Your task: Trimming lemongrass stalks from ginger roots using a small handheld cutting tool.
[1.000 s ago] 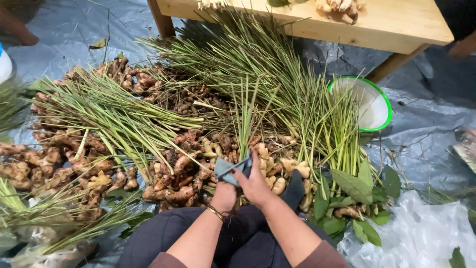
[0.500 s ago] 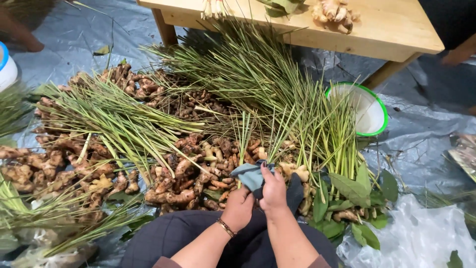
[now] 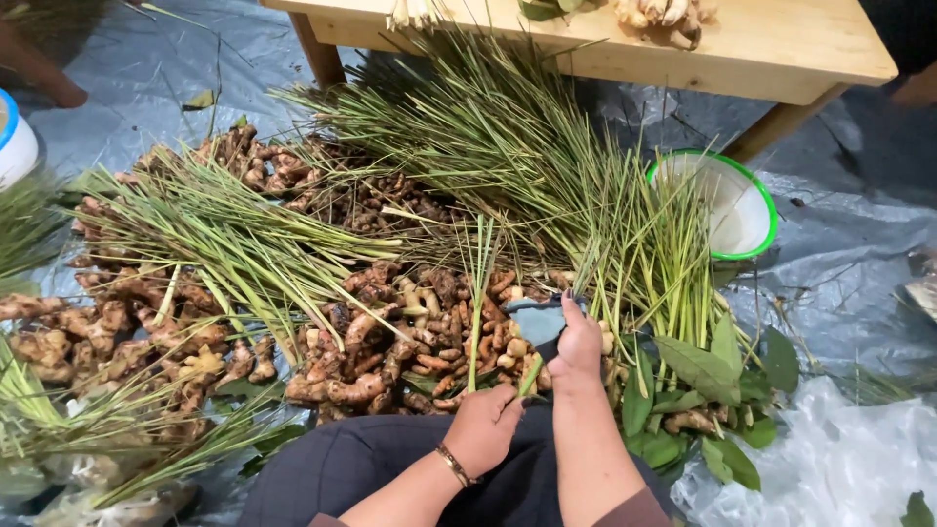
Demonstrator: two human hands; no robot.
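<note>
Nearest the camera, the left hand [image 3: 485, 429] is closed around the lower ends of a few green stalks [image 3: 477, 293] that rise upright from its fist. Just beside it the right hand [image 3: 577, 344] is clenched on a grey-bladed cutting tool [image 3: 539, 320], whose blade lies flat over the ginger roots [image 3: 390, 342]; whether it is a knife or shears cannot be told. A gold bracelet [image 3: 452, 465] circles the left wrist. The roots lie heaped on the grey tarpaulin [image 3: 849, 283], with broad green leaves [image 3: 703, 366] to the right of the hands. Beyond them long bundles of lemongrass [image 3: 508, 146] fan out across the pile. A white bowl with a green rim [image 3: 727, 200] sits to the right of the lemongrass, and farthest off stands a wooden table [image 3: 781, 44] bearing more ginger
</note>
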